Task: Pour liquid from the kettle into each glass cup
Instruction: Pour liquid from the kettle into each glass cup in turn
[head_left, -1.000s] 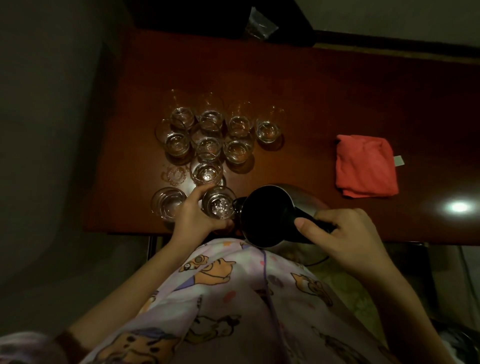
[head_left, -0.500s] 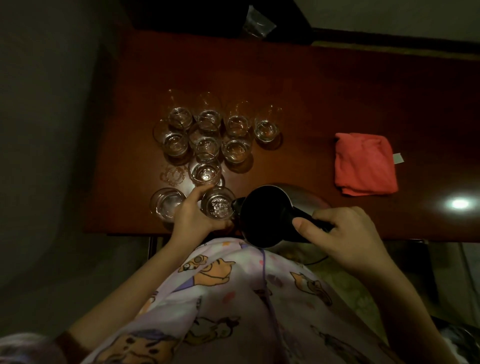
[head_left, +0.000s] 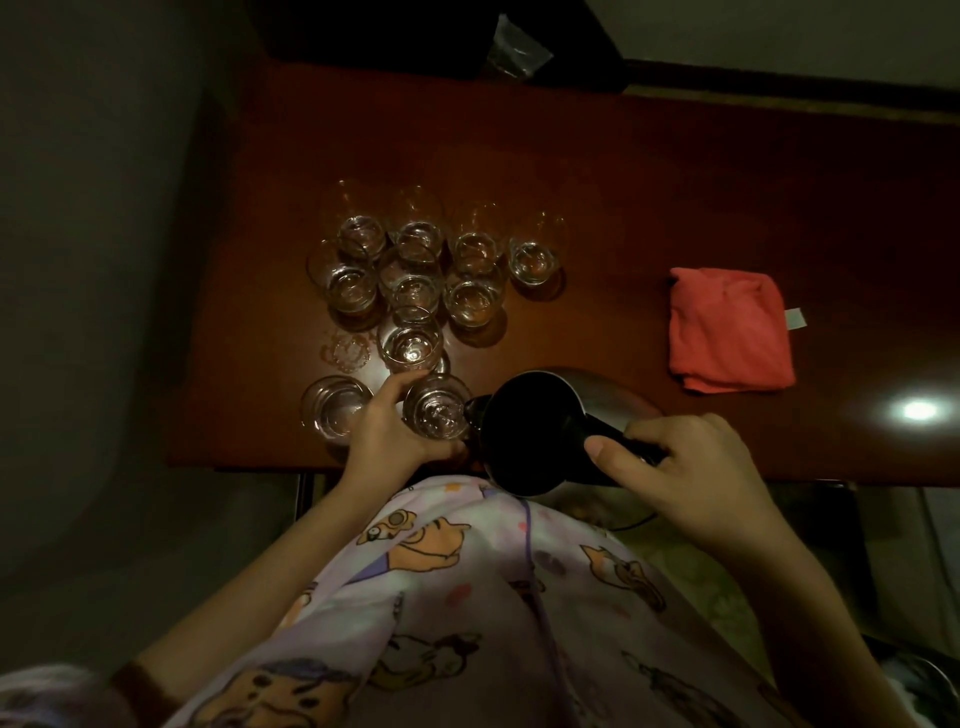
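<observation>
glass cups crowd left, cloth right, bare table between

We see clear glossy glass cups, a kettle of dark matt plastic and shiny metal, a polished reddish wood table, a soft coral cloth.

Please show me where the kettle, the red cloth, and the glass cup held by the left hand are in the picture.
kettle (head_left: 535, 431): head view, on its dark open top.
red cloth (head_left: 730, 327): head view, middle of the folded cloth.
glass cup (head_left: 436, 408): head view, inside its rim, beside the kettle's spout.
</observation>
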